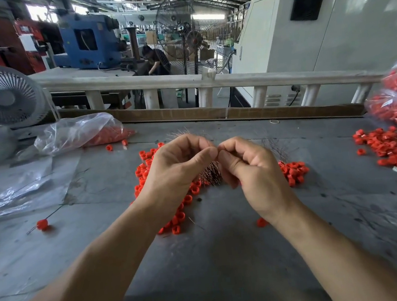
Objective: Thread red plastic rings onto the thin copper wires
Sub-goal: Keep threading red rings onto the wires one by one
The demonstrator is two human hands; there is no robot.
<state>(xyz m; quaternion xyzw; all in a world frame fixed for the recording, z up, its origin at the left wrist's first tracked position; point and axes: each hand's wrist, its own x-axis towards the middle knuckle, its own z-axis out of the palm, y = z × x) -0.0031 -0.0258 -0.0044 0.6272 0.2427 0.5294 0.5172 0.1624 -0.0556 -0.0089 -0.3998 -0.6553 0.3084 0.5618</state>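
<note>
- your left hand (179, 167) and right hand (248, 167) met fingertip to fingertip above the grey desk (228, 257), each grip curled tight and pinching something too small to make out.
- a bundle of thin copper wires (208, 173) showed between and under your hands.
- loose red plastic rings (292, 171) lay scattered on the desk beneath both hands.
- a clear bag (78, 133) holding more rings sat far left.
</note>
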